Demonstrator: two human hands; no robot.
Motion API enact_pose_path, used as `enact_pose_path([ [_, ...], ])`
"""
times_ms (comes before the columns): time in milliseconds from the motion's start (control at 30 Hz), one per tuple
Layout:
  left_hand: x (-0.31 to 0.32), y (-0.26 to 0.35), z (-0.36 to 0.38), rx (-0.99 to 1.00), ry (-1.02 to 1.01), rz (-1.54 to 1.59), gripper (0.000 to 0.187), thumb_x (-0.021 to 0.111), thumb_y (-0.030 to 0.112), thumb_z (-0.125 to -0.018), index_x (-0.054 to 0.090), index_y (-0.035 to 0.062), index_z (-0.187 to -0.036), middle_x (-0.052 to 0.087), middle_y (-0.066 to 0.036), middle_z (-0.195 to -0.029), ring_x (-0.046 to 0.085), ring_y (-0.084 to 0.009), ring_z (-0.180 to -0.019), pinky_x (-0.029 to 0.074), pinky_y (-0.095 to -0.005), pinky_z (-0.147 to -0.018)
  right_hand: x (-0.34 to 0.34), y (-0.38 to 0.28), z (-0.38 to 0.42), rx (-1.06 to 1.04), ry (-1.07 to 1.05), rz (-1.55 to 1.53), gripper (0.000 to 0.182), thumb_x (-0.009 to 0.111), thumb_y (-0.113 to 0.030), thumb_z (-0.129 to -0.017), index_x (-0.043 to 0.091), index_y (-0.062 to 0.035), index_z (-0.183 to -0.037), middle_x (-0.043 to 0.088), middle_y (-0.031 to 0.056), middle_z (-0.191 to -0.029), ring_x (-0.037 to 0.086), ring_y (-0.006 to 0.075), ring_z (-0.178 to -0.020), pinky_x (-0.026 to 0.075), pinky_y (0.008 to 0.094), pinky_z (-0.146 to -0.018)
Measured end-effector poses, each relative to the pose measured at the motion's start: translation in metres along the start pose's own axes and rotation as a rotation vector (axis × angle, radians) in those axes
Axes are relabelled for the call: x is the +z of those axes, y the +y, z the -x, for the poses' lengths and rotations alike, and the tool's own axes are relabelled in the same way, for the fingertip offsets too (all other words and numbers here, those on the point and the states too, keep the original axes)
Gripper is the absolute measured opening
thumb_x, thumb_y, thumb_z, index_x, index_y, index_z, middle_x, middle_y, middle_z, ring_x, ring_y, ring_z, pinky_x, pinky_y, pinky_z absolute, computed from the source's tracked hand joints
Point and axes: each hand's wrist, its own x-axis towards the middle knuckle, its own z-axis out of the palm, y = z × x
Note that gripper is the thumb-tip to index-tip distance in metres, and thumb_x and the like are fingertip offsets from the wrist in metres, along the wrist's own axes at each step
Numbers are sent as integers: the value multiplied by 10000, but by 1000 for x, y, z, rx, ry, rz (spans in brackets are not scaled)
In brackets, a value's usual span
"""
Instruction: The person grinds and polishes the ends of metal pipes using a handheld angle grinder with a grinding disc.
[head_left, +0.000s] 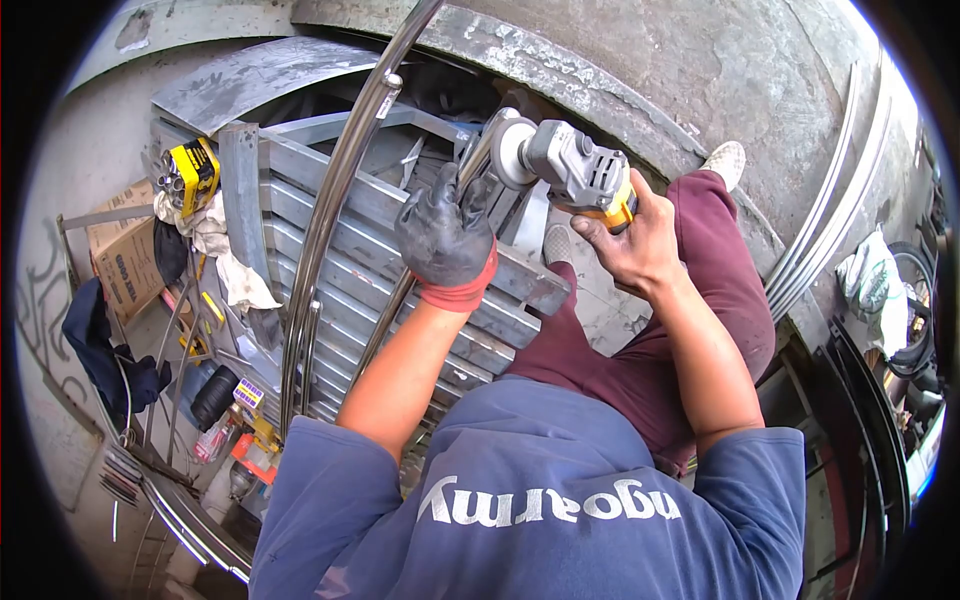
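Note:
My left hand [447,230], in a dark glove with a red cuff, is wrapped round a shiny metal tube [392,312] that slants down past my forearm. In my bare right hand [637,235] is a grey and yellow angle grinder [582,168], gripped by its yellow end. Its pale round disc [513,152] is at the upper end of the tube, just above my gloved fingers; whether they touch is hard to tell. Beneath both lies a slatted grey metal frame [350,250].
Long polished tubes [330,205] lie across the frame at left. A yellow box [192,172], a cardboard box [128,255] and tools clutter the left side. More pale tubes [835,200] rest on the floor at right, near a white bag [873,285].

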Motion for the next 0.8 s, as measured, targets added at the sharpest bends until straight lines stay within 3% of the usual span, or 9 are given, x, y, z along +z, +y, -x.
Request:
enact_pose_path([
  [133,-7,0,1,-20,-74,-13,504,833,239,-985,648,96,-1432,589,-99,-744,624,-346,-668,559,-498,-758,2,1,2,-73,-54,17,580,977,-368,-821,677,-8,-1163,788,200,-944,804,396,-889,608,434,-788],
  [233,-1,1,0,-9,8,-7,521,837,235,-982,644,96,-1445,607,-94,-756,639,-343,-684,580,-498,-816,0,-4,-4,-58,10,-1,587,979,-346,-811,684,-10,-1192,797,201,-966,805,394,-894,608,434,-785],
  [467,-5,3,0,-25,-26,-34,536,851,244,-973,648,101,-1449,652,-80,-792,672,-328,-722,589,-505,-874,0,0,-1,-88,-71,27,599,983,-349,-813,681,-4,-1198,799,201,-970,811,379,-898,612,426,-795],
  [600,-4,6,2,-42,-1,-47,548,864,247,-960,654,102,-1445,692,-80,-832,701,-319,-764,587,-510,-898,0,-1,-3,-13,5,17,586,984,-359,-815,679,-11,-1174,791,204,-960,806,384,-878,610,419,-785],
  [800,-7,6,2,-52,-27,-45,564,874,239,-947,655,109,-1451,726,-71,-875,717,-303,-812,572,-502,-952,1,3,-2,-97,-62,24,586,980,-369,-818,679,-8,-1167,783,203,-942,799,391,-872,600,425,-769],
])
